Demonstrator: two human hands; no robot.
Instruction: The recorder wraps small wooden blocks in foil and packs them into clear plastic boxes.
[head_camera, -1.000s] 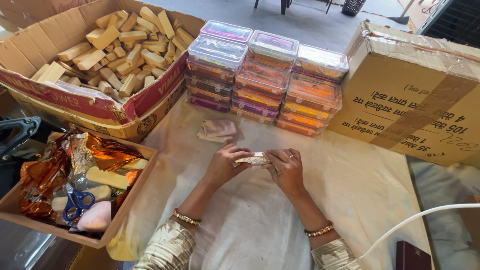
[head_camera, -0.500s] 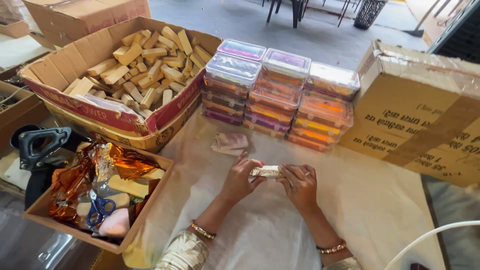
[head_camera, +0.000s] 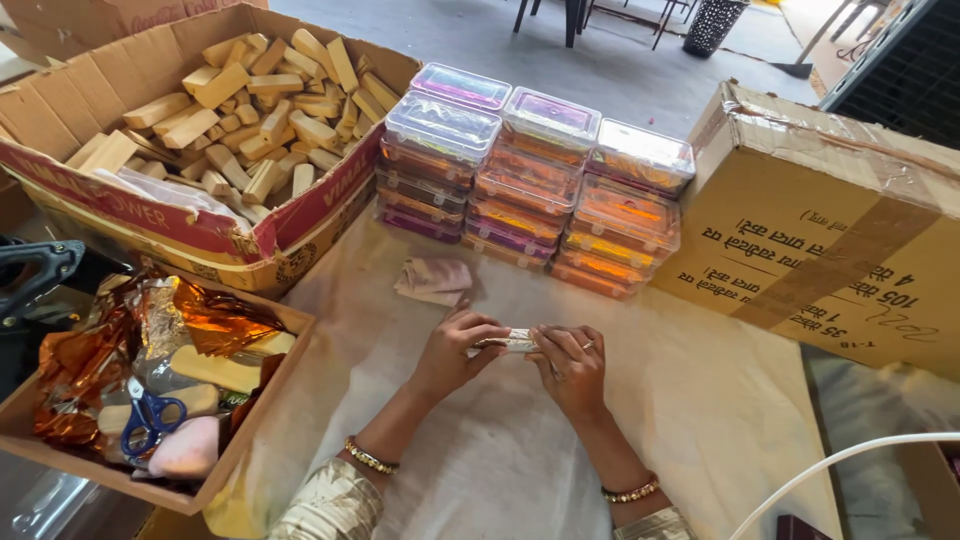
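My left hand (head_camera: 455, 352) and my right hand (head_camera: 570, 366) together grip a small oblong block wrapped in pale shiny foil (head_camera: 513, 341), held just above the white cloth-covered table (head_camera: 500, 460). Each hand pinches one end of the wrapped block. A folded pinkish cloth (head_camera: 432, 280) lies on the table just beyond my left hand. Behind it stand stacks of clear plastic lidded boxes (head_camera: 530, 170) with orange and purple contents.
A large open carton of plain wooden blocks (head_camera: 235, 110) sits at the back left. A shallow box (head_camera: 250, 420) at the left holds orange foil, blue scissors (head_camera: 148, 420) and blocks. A taped brown carton (head_camera: 830, 230) stands at the right. A white cable (head_camera: 850, 455) crosses the lower right.
My hands keep hold of the wrapped block, with small finger shifts on it. The view has swung around a little; the things on the table have not moved.
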